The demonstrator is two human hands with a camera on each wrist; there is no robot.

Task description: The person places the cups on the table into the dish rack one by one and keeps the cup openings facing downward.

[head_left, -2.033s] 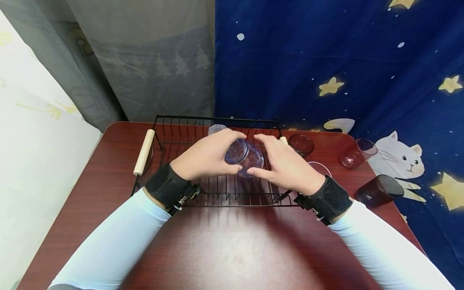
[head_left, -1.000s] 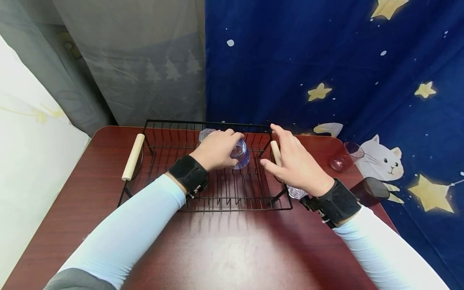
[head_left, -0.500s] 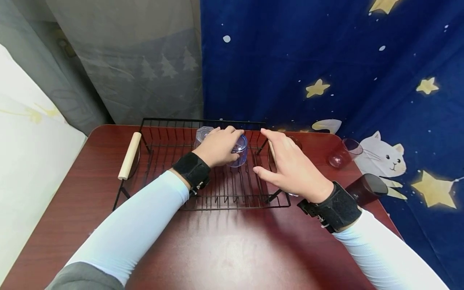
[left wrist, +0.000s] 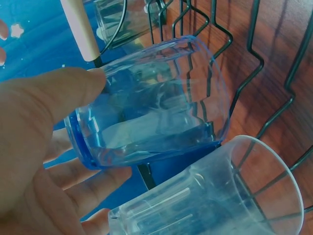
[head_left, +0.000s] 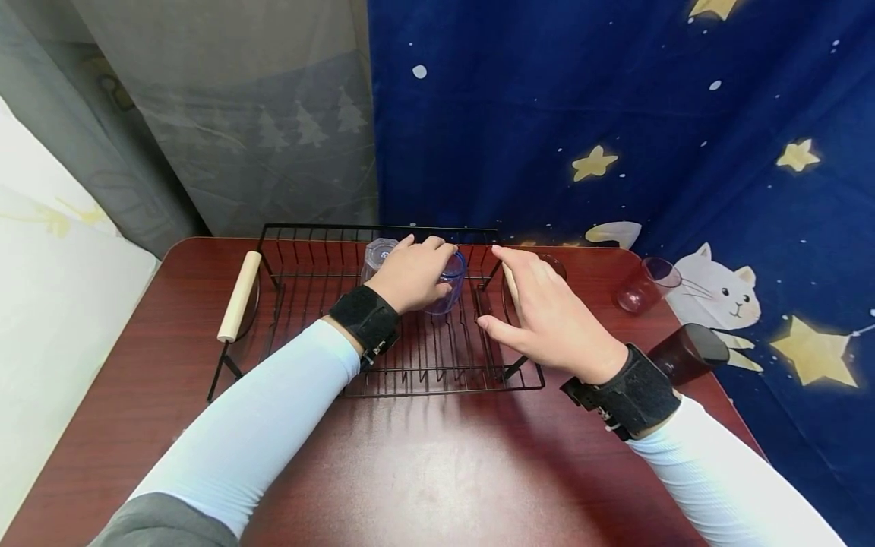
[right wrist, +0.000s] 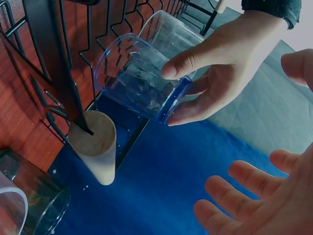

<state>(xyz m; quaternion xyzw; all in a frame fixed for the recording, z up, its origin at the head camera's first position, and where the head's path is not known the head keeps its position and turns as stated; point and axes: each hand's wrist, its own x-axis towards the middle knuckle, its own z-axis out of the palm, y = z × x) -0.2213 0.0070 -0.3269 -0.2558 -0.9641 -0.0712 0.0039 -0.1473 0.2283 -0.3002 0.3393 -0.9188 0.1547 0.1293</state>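
**blue cup base up in the rack, left hand on it**

head view: the cup is in the right half of the rack, long axis close to upright, mouth down. the left hand is the nearer one, pinching it from the cup's left; the right hand is off to its right by the handle, thumb and fingers apart, holding nothing. two seconds ago the cup was tilted between both hands; now it is straighter, the left hand alone has it and the right has moved away.

left wrist view: the thumb presses near the base, with fingers on the far side; the mouth faces away from the palm, toward the rack. i judge that this mouth-to-rack fit matters most, though i cannot tell whether the rack bears the weight. the clear cup is just beside; touching or not, i cannot tell.

right wrist view: the right hand's fingers are well apart from the cup.
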